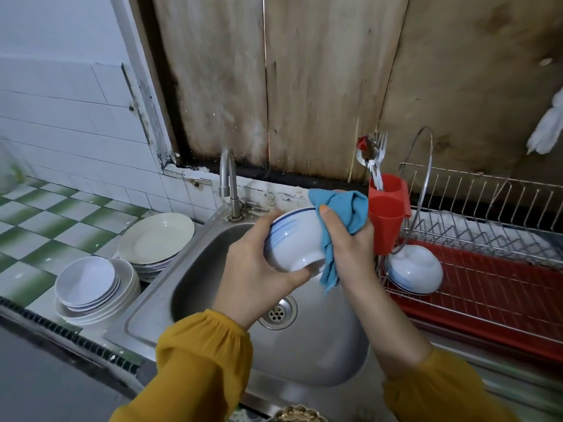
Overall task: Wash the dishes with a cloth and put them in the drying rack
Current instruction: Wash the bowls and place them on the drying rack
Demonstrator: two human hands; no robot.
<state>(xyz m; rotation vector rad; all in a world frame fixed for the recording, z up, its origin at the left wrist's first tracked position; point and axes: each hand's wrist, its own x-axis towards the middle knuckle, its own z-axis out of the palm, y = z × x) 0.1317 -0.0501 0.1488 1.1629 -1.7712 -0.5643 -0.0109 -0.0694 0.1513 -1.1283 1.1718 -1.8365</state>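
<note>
White-glazed bowl [292, 242] with blue bands, head view: clamped in left hand [253, 269], fingers curled over the far side, thumb tucked under the foot ring. Tilted on its side, foot toward the wearer, rim turned away. Held in the air above the steel sink [195, 269], clear of the basin.

Right hand [347, 239] closed on blue cloth [344, 208], which is bunched against the bowl's right flank near the rim. Thumb lies on the cloth; loose tail hangs below the palm. Hands together, meeting at the bowl. Mustard sleeves [201, 354] on both forearms.

Below the hands: drain strainer [277, 312] in the basin floor. Beyond the left hand: curved metal tap [228, 181].

Left of the left hand, on green-and-white tiled counter [45, 208]: stack of cream plates [155, 239], and nearer the wearer a stack of small white dishes [85, 281].

Just beside the right hand, to its right: red cutlery cup [387, 214] on the end of the wire drying rack [487, 214], with forks and spoons [371, 153] standing upright in it. Contact between knuckles and cup: cannot tell. Red drip tray [487, 284] beneath the rack. Second banded bowl [414, 269] upturned in the rack, at the end nearest the right wrist.

Beyond both hands: stained wooden boards [304, 86].
</note>
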